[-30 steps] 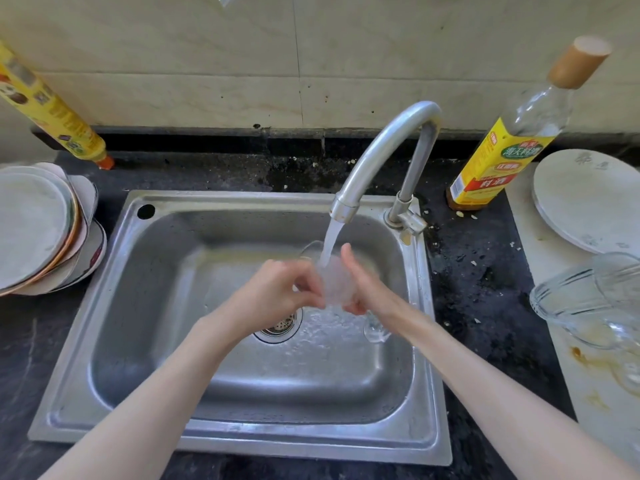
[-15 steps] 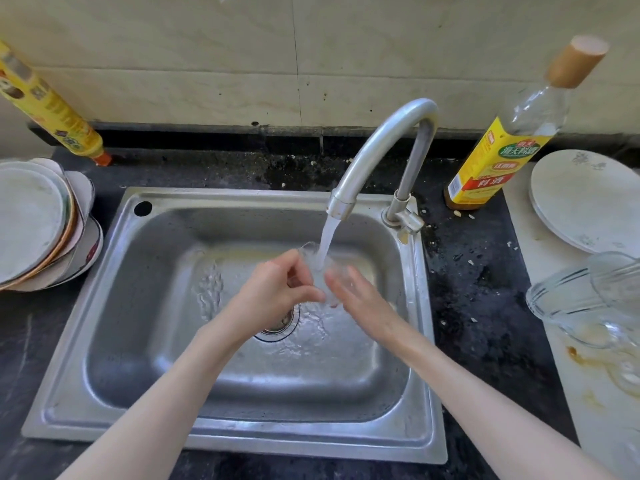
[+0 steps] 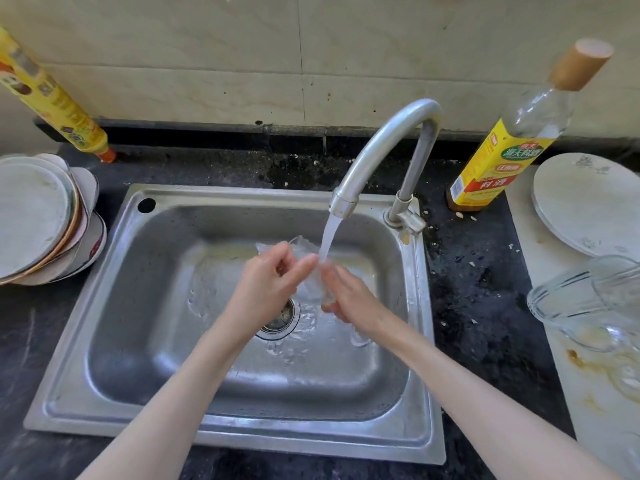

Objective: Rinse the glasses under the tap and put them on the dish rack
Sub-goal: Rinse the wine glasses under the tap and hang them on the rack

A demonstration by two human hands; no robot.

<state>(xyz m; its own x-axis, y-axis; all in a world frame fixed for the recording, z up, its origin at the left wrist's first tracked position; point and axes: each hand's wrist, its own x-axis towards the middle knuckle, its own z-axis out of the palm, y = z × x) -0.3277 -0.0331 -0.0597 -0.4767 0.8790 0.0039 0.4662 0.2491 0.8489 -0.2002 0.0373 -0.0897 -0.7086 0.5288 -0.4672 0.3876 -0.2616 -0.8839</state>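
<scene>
Holding a small clear drinking glass (image 3: pixel 308 271) under the curved steel tap (image 3: pixel 381 150), the left hand (image 3: pixel 270 289) and right hand (image 3: pixel 349 299) both grip it over the stainless steel sink (image 3: pixel 114 306), water running.

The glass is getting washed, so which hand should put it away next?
Probably the right hand. It holds the glass from the right side, nearer the glassware on the right counter. The left hand sits farther away. No dish rack shows.

Beige tiled wall (image 3: pixel 242 64) above dark speckled countertop (image 3: pixel 478 278).
</scene>
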